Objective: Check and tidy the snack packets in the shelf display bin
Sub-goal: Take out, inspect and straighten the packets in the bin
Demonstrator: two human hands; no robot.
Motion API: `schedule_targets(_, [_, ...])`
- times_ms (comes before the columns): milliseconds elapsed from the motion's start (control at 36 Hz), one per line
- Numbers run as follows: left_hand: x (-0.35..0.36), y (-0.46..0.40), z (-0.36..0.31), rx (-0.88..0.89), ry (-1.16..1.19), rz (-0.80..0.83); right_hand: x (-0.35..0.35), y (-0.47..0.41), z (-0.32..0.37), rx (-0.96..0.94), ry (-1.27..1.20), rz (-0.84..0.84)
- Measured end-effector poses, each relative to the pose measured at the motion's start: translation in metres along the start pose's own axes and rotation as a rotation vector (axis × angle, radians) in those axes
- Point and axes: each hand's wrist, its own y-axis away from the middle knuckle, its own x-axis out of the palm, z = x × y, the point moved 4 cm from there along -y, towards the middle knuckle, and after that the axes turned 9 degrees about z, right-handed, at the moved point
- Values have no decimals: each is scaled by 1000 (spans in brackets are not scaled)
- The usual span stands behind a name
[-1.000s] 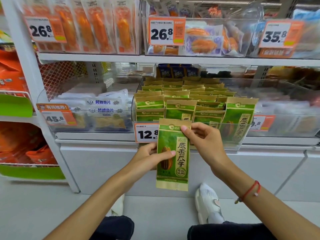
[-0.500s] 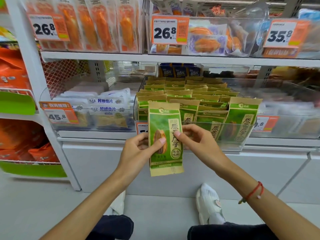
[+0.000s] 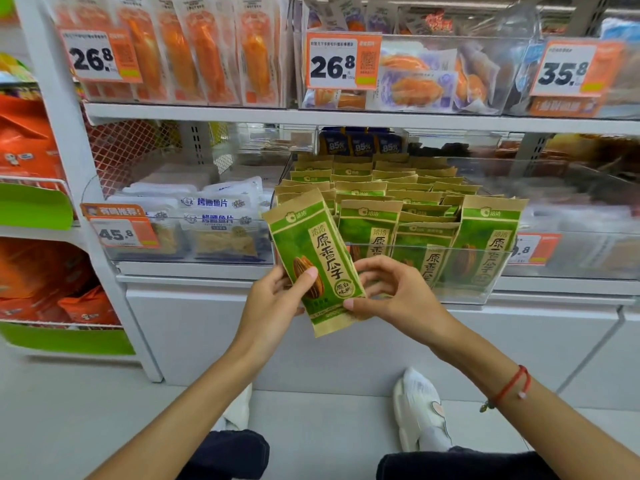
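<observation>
A green and tan sunflower-seed packet (image 3: 313,251) is held in front of the clear display bin (image 3: 485,292), tilted with its top leaning left. My left hand (image 3: 277,296) grips its lower left edge, thumb across the front. My right hand (image 3: 391,292) pinches its lower right corner with the thumb on the front. Several packets of the same kind (image 3: 398,202) stand in rows inside the bin, and one taller packet (image 3: 485,237) stands at the bin's front right.
A bin of white fish-snack packs (image 3: 214,223) sits to the left, with a 45.8 price tag (image 3: 119,233). The shelf above (image 3: 346,116) carries orange snack packs. Orange bags (image 3: 31,147) fill the rack at far left. My shoes (image 3: 419,407) are on the floor below.
The packet has risen from below the bin's front to level with it and tilted leftward. My right hand slid from its top edge down to its lower right corner.
</observation>
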Motion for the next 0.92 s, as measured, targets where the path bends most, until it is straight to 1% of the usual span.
schedule_targets(56, [-1,-1,1,20,-77,-38,0,0,-1,-2,36,-4])
schedule_targets(111, [-3,0,1,23,-100,-72,0,0,-1,-6,61,-3])
schedule_targets(194, [-4,0,1,3,-96,-86,2,0,-1,-12,110,0])
schedule_targets(250, [-4,1,1,-16,-40,-78,5,2,2,-27,120,12])
schedule_targets(333, [0,2,2,-63,65,-6,7,5,9,-60,68,50])
schedule_targets(417, [1,1,4,-107,65,73,8,7,16,-80,23,57])
schedule_targets(500, [3,1,4,-124,57,118,9,8,16,-111,158,46])
schedule_targets(583, [5,2,1,-80,-8,163,13,11,17,-182,353,17])
schedule_targets(722, [7,2,0,-43,-50,203,21,12,20,-206,403,25])
schedule_targets(778, [6,3,0,-36,-63,228,20,13,21,-184,348,68])
schedule_targets(833, [4,3,0,-31,-58,249,17,14,21,-135,209,121])
schedule_targets(917, [0,3,-2,-13,-29,261,9,14,24,-104,64,124])
